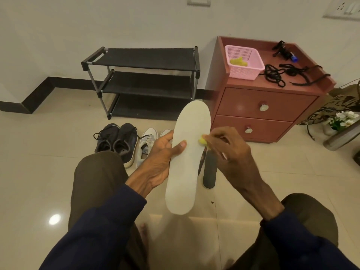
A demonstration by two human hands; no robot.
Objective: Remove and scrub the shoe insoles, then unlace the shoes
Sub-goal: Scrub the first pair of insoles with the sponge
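Head: insole [187, 168] apparently midway in left grip [161, 154]

- The insole [187, 162] shows pale and matt, smooth-faced, like foam or felt.
- The rag [202, 141] is yellow, soft, crumpled cloth.
- The floor [39, 172] is glossy tile, throwing back a bright lamp spot.
- The rack [144, 59] has matt black cloth shelves on dull grey metal tubes.
- The cabinet [261, 98] is reddish-brown and smooth with a low sheen; its knobs [264, 107] are shiny metal.
- The basket [243, 73] is pink plastic, pierced like mesh.
- The laces [276, 75] are black woven cord, matt.
- The dark shoes [116, 139] have matt cloth uppers.
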